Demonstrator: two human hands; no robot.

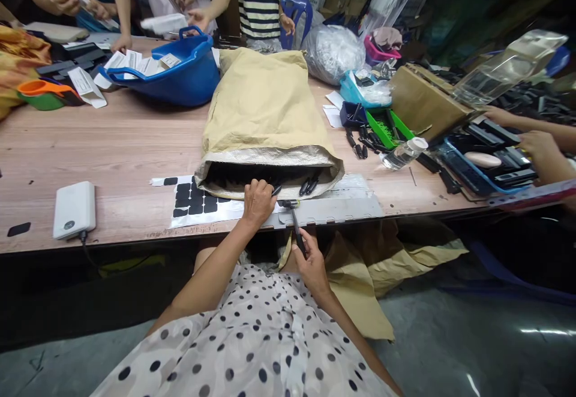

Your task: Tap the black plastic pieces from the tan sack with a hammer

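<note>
A: 1 person seated at the near edge of the tabletop (126, 145). Left hand (257, 202) rests at the open mouth of the tan sack (265, 109), fingers curled in. Cannot tell whether they grip anything.

B: Right hand?

A: Right hand (310, 262) is below the near edge, over the lap, fingers closed round a slim black handle (297, 232). Its head points up at the edge.

B: Risks?

A: Judgement only: loose black sticks (310, 186) lie at the sack's lip, near the edge, so a tug on the sack could roll them off. The handle's head could snag the grey sheet (342, 205) there.

B: Room?

A: Bare wood left of the sack, as far as the white power bank (74, 208). The black-patch sheet (193, 200) touches the sack's near left corner. The right side is crowded: bottle (402, 154), a co-worker's hand (540, 148).
</note>
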